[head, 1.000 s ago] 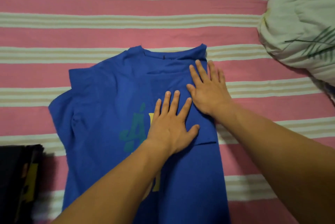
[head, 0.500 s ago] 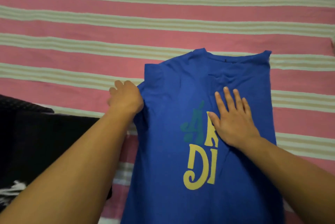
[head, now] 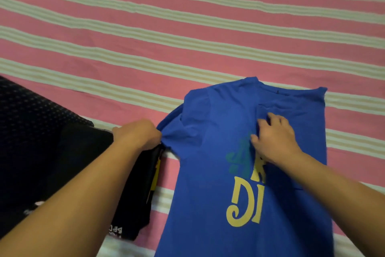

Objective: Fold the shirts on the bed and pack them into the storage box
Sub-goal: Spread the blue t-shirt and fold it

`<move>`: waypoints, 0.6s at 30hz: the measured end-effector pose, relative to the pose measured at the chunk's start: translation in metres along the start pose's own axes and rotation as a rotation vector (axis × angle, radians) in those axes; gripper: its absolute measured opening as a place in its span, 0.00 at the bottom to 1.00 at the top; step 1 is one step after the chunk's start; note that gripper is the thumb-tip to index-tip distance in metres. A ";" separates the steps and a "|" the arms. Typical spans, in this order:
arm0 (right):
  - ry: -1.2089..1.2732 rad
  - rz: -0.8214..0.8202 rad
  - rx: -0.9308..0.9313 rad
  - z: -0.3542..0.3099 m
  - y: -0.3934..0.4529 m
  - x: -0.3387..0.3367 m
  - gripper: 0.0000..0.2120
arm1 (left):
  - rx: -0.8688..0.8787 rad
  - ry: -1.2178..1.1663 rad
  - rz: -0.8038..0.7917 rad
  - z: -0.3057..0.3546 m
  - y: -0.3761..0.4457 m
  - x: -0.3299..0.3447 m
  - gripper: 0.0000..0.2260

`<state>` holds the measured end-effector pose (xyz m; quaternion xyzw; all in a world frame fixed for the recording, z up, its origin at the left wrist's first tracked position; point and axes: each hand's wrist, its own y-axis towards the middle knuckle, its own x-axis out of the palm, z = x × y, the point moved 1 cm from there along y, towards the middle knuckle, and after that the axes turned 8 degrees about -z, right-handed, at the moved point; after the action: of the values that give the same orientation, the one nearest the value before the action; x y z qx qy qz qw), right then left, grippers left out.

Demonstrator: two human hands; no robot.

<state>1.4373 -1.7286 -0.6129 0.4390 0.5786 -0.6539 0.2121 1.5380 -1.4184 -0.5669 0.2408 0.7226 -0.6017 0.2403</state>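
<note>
My left hand (head: 138, 135) pinches the left sleeve (head: 179, 134) of the blue shirt (head: 239, 152) lying on the bed (head: 187, 38); my right hand (head: 273, 138) presses its chest, fingers loosely bent. Pulling unevenly could drag the shirt crooked and undo the right-side fold.

Bed sheet (head: 187, 34) in broad pink bands and narrow cream stripes, under dim, warm light

Blue shirt (head: 208, 194), pink-striped bedsheet (head: 187, 27)

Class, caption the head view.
Left hand grips blue shirt's sleeve; right hand rests on its chest.
</note>
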 end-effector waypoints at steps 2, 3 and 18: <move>0.081 0.194 -0.184 -0.039 0.018 -0.026 0.22 | 0.034 0.010 0.047 0.004 0.006 0.007 0.10; 0.098 0.208 -0.278 -0.060 0.031 -0.041 0.21 | 0.055 0.017 0.089 0.008 0.006 0.011 0.12; -0.309 -0.324 -0.365 -0.206 0.110 -0.087 0.34 | 0.134 -0.037 0.306 0.003 0.013 0.027 0.10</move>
<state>1.6367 -1.5803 -0.5932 0.1906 0.7101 -0.6234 0.2660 1.5254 -1.4173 -0.5942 0.3524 0.6310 -0.6094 0.3260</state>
